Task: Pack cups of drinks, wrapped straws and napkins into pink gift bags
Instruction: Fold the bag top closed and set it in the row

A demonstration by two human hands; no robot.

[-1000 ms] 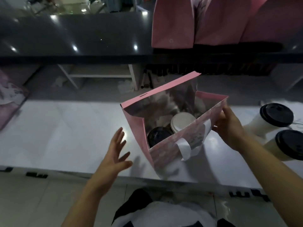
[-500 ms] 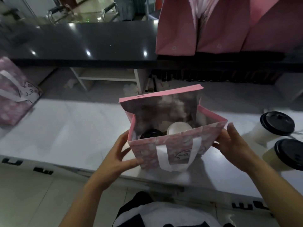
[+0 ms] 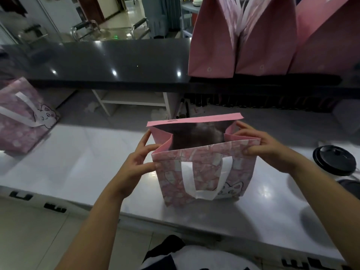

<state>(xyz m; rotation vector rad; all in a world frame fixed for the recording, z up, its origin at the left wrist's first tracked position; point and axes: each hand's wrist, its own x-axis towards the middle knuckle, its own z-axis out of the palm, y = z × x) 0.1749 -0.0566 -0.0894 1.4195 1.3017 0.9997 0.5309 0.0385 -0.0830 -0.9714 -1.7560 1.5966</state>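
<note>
A pink patterned gift bag [image 3: 202, 172] with a white handle stands upright on the white counter [image 3: 87, 162], its mouth open. From this angle its inside looks dark and the contents are hidden. My left hand [image 3: 140, 162] pinches the bag's left top corner, thumb on the front panel. My right hand [image 3: 261, 149] pinches the right top corner. A cup with a black lid [image 3: 335, 162] stands at the right edge of the counter.
Another pink gift bag [image 3: 21, 117] lies at the far left. Several pink bags [image 3: 243, 39] stand on the dark raised ledge [image 3: 109, 61] behind. A white shelf frame [image 3: 134, 100] shows below the ledge.
The bag has turned upright and square to me. My left hand moved from its lower left side up to the top corner; my right hand shifted to the top right corner. The cups inside dropped out of sight.
</note>
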